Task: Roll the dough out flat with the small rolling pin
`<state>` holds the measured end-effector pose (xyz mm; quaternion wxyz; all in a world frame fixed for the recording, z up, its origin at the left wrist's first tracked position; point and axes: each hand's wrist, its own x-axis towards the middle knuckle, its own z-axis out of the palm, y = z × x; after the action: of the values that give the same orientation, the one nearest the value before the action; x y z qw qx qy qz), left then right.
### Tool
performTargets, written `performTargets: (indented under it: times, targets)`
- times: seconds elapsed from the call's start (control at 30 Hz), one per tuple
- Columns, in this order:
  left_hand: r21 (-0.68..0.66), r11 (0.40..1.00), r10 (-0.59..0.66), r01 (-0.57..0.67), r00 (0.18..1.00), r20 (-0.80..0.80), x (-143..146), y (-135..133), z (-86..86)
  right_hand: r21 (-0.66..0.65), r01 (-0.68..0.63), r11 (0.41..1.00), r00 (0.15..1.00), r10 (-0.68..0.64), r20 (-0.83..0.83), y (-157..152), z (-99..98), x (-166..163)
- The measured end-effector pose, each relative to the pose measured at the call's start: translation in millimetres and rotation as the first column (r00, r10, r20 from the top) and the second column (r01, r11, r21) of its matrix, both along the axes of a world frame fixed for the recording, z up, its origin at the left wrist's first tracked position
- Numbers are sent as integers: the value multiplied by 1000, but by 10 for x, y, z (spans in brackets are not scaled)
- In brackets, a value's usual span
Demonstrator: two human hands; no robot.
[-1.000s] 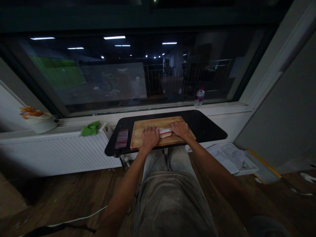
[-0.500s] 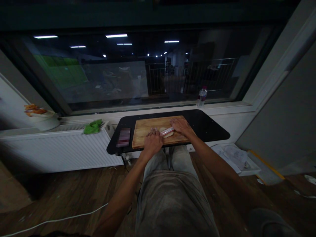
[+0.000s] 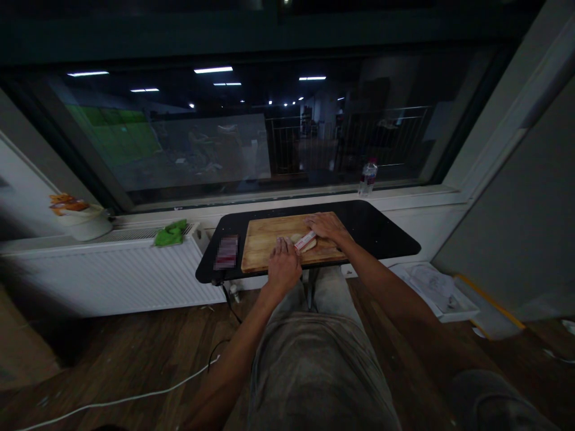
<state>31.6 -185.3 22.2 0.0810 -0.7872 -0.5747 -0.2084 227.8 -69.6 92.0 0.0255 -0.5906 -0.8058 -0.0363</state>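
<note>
On a wooden cutting board [image 3: 265,230], a round piece of pale dough [image 3: 311,245] lies flattened. Across it, at a slant, rests a rolling pin [image 3: 305,240] with a white label printed in red; its two ends are hidden under my hands. My left hand [image 3: 284,263] is closed over the near left end, fingers bent over it. At the far right end is my right hand [image 3: 327,226], its fingers curled over the pin. Part of the dough shows on both sides of the pin.
The board stands on a black table [image 3: 381,233] below a wide window. A phone [image 3: 227,251], its screen blurred, lies left of the board. A bottle [image 3: 367,178] stands on the sill. A green cloth [image 3: 171,233] and a white pot [image 3: 85,221] are on the radiator [image 3: 121,272].
My left hand has shifted slightly right and toward me, and my right hand slightly left. The rolling pin now lies at a steeper slant over the dough.
</note>
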Motion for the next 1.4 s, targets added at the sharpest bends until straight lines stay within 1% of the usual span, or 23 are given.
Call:
performTargets:
  times: [0.1, 0.23, 0.43, 0.53, 0.63, 0.73, 0.83, 1.03, 1.27, 1.4]
  targets:
    - [-9, 1000, -2, 2, 1000, 10, 4, -5, 5, -5, 0, 1000, 1000, 0, -3, 34, -30, 8]
    - [-41, 999, 17, -16, 1000, 5, -45, 49, 50, 1, 82, 997, 996, -82, -30, -8, -72, 28]
    - [-56, 997, 59, -58, 998, 13, -131, 234, 123, 51, 205, 977, 979, -204, -20, -251, -92, 14]
    - [-67, 996, 62, -60, 998, 21, -148, 335, 172, 78, 290, 954, 957, -287, -51, -390, -116, -9]
    - [-102, 991, 91, -88, 995, 32, -152, 429, 234, 113, 359, 927, 932, -349, -95, -513, -158, -25]
    - [-148, 982, 125, -119, 992, 32, -151, 513, 291, 146, 365, 920, 929, -350, -118, -610, -196, -40]
    - [-171, 977, 132, -126, 991, 21, -152, 580, 324, 172, 383, 908, 922, -366, -124, -683, -223, -62]
    - [-175, 978, 111, -109, 994, -1, -165, 695, 324, 236, 428, 872, 902, -397, -168, -832, -262, -118]
    - [-152, 986, 60, -62, 998, -17, -176, 815, 301, 226, 452, 863, 889, -416, -190, -1034, -271, -178]
    - [-147, 987, 61, -65, 998, -32, -171, 841, 306, 236, 453, 860, 889, -414, -197, -1138, -283, -208]
